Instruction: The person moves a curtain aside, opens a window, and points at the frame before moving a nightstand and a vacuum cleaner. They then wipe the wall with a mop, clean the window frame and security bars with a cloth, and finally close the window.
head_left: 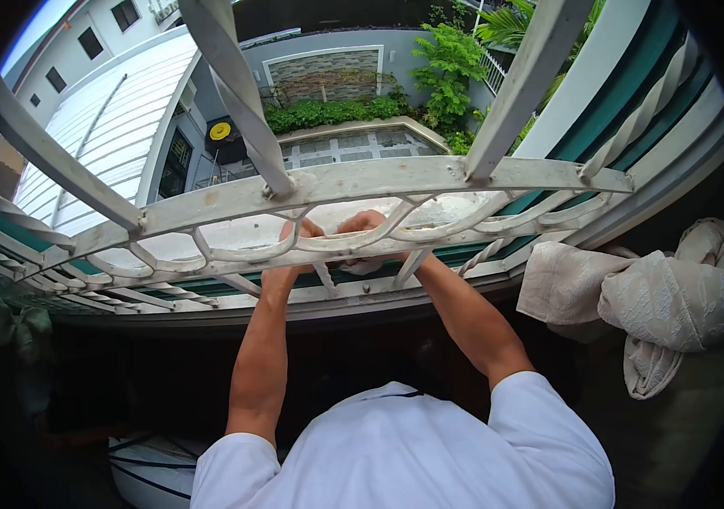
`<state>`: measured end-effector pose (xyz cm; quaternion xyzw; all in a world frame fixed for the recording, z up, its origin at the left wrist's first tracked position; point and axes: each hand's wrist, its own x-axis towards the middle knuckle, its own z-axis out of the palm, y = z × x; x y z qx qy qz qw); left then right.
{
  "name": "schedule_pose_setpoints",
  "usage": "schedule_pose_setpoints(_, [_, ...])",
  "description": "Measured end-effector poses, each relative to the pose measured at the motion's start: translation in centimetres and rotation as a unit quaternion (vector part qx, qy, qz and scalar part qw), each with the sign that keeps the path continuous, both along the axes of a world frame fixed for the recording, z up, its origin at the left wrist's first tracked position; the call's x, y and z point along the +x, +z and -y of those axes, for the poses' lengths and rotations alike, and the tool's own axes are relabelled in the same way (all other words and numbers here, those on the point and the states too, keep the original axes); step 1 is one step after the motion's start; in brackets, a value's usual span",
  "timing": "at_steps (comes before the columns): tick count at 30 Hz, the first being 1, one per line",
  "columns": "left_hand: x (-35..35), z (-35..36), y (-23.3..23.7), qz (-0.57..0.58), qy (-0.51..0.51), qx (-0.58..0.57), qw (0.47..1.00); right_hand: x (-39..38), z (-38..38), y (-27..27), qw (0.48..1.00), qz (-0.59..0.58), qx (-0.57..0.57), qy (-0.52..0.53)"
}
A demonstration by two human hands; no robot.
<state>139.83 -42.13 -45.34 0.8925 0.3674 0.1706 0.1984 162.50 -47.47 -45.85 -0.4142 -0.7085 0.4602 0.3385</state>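
Note:
Both arms reach out through the lower openings of a white metal window grille (396, 188). My left hand (301, 229) is just beyond the scrollwork, over the white outer ledge (247, 231), with its fingers curled inward. Close beside it, my right hand (362, 222) is also bent inward, its fingers partly covered by the bars. Low between the two hands shows a pale, crumpled cloth-like thing (362, 265). The hands appear closed around it, but the grille hides most of the grip.
Twisted upright bars (239, 93) cross the window opening. A knotted beige curtain (659, 297) hangs at the right. Green-edged window panels (634, 110) stand at the right side. Outside lie a white ribbed roof (116, 119), a paved yard (345, 146) and plants (451, 72).

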Motion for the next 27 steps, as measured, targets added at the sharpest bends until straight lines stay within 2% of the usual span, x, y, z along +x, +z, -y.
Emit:
schedule_pose_setpoints(1, [-0.3,-0.7,2.6,-0.121,0.072,-0.226,0.964,-0.2,-0.7,-0.3,0.994,-0.052,-0.094,0.016])
schedule_pose_setpoints(2, [-0.5,-0.3,1.2,-0.118,0.082,-0.227,0.963,-0.4,-1.4,-0.2,0.977,-0.101,-0.187,0.034])
schedule_pose_setpoints(3, [-0.7,0.2,-1.4,-0.034,0.087,-0.082,0.992,0.3,-1.3,-0.6,0.977,-0.099,-0.187,0.044])
schedule_pose_setpoints(4, [-0.6,0.2,-3.8,0.047,0.088,0.067,0.993,2.2,-0.8,-1.8,0.985,-0.098,-0.133,0.044])
schedule_pose_setpoints(5, [0.4,-0.6,-4.8,0.108,0.02,0.233,0.966,3.4,-0.1,-2.7,0.991,-0.099,-0.081,0.042])
schedule_pose_setpoints(7, [0.4,-0.1,-3.1,0.096,0.001,0.193,0.976,1.9,6.4,3.7,0.949,-0.237,-0.132,-0.159])
schedule_pose_setpoints(8, [0.1,0.8,-1.5,0.087,-0.02,0.153,0.984,1.7,8.9,3.2,0.914,-0.331,-0.1,-0.215])
schedule_pose_setpoints(9, [0.1,2.7,1.8,0.059,0.004,0.111,0.992,1.0,11.2,2.7,0.865,-0.42,-0.069,-0.267])
schedule_pose_setpoints(10, [-0.5,3.0,0.2,0.058,0.018,0.109,0.992,-0.1,13.3,2.9,0.877,-0.295,-0.056,-0.376])
schedule_pose_setpoints(11, [-0.9,2.7,-2.8,0.039,0.025,0.143,0.989,-1.2,15.5,3.9,0.865,-0.16,-0.033,-0.474])
schedule_pose_setpoints(12, [-1.2,2.4,-5.1,0.022,0.033,0.181,0.983,-3.7,18.2,5.3,0.858,-0.091,0.054,-0.502])
schedule_pose_setpoints(13, [-0.9,3.1,-6.5,0.035,0.088,0.159,0.983,-5.0,20.4,4.9,0.879,-0.041,0.085,-0.467])
schedule_pose_setpoints(14, [-0.6,4.3,-4.9,0.037,0.1,0.158,0.982,-6.9,21.0,6.5,0.904,-0.059,0.116,-0.407])
schedule_pose_setpoints(16, [-0.8,7.7,0.8,0.139,0.165,-0.063,0.974,-9.1,18.3,7.5,0.915,-0.087,0.159,-0.361])
schedule_pose_setpoints(17, [-1.3,8.9,1.5,0.144,0.169,-0.066,0.973,-9.6,15.9,7.5,0.905,-0.129,0.135,-0.382])
schedule_pose_setpoints(18, [-1.9,10.0,1.9,0.244,0.153,-0.018,0.957,-10.0,13.0,7.0,0.894,-0.169,0.113,-0.4])
schedule_pose_setpoints(19, [-2.5,11.1,2.5,0.341,0.136,0.03,0.93,-8.7,10.6,6.6,0.931,0.031,0.062,-0.358])
schedule_pose_setpoints(20, [-3.8,12.5,3.7,0.348,0.141,0.027,0.926,-7.1,8.8,5.7,0.926,0.229,0.008,-0.301])
schedule_pose_setpoints(21, [-5.8,13.9,5.1,0.365,0.178,-0.046,0.913,-6.4,7.5,3.9,0.925,0.237,0.007,-0.297])
schedule_pose_setpoints(22, [-7.7,14.4,5.6,0.381,0.213,-0.12,0.892,-5.9,6.3,1.7,0.938,0.253,0.071,-0.226])
schedule_pose_setpoints(23, [-9.4,14.1,5.2,0.378,0.232,-0.091,0.892,-6.2,5.5,1.5,0.943,0.267,0.134,-0.15])
schedule_pose_setpoints(24, [-11.0,13.9,4.5,0.374,0.253,-0.066,0.89,-6.0,5.5,1.4,0.941,0.279,0.13,-0.142])
schedule_pose_setpoints(26, [-13.0,12.5,2.3,0.397,0.276,-0.047,0.874,-7.3,5.1,3.1,0.963,0.216,0.023,-0.163])
schedule_pose_setpoints(27, [-13.5,12.0,1.6,0.412,0.274,-0.077,0.866,-7.9,4.5,2.3,0.976,0.102,-0.056,-0.184])
